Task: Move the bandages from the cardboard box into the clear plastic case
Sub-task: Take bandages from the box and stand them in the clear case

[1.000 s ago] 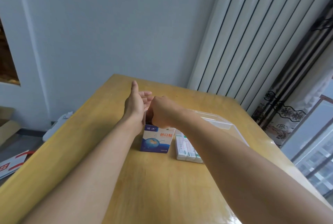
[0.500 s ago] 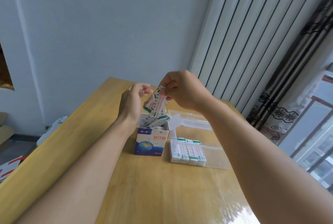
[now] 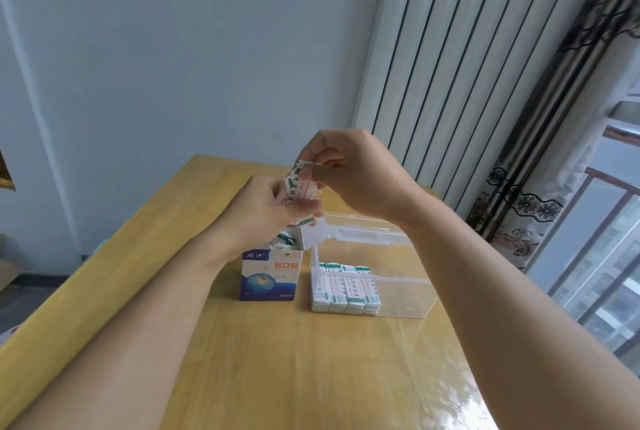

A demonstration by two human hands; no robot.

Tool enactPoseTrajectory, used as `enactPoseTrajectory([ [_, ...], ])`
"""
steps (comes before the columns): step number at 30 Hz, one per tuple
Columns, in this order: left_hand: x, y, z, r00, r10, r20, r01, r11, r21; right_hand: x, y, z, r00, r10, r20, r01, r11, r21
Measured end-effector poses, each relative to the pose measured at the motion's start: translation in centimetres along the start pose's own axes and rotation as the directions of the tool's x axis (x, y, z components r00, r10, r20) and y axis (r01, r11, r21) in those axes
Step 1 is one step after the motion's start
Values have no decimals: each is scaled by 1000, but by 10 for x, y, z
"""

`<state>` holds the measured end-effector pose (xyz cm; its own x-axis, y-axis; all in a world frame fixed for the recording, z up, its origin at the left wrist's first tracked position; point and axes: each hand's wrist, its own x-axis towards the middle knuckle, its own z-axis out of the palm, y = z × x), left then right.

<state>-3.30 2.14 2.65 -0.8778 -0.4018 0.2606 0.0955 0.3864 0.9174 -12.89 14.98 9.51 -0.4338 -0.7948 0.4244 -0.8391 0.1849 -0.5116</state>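
Both hands up above the cardboard box (image 3: 269, 275), sharing one bundle of bandages (image 3: 298, 187). Right hand (image 3: 349, 175) pinches the bundle's top end, left hand (image 3: 266, 211) grips its lower part with curled fingers. Box stands upright, lid open, more bandages visible inside, around mid worktop (image 3: 277, 360). Clear plastic case (image 3: 398, 298) just beside the box, toward the right edge, lid open. A row of bandage stacks (image 3: 344, 287) is packed upright at the case's left end; the rest of it is bare.

Glossy wooden table (image 3: 311, 377), clear plastic case (image 3: 405, 294)
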Motion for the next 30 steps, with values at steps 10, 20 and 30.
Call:
enactPoseTrajectory([
  [10, -22, 23, 67, 956, -208, 208, 265, 916, -302, -66, 32, -18, 986, 110, -125, -111, 994, -5],
  [20, -9, 38, 107, 942, -187, 279, 252, 943, -218, -65, 51, -16, 972, 198, -131, -202, 979, -18],
  [30, 2, 30, 110, 921, -216, 323, 303, 920, -250, -66, 62, -25, 976, 215, -22, -214, 976, 28],
])
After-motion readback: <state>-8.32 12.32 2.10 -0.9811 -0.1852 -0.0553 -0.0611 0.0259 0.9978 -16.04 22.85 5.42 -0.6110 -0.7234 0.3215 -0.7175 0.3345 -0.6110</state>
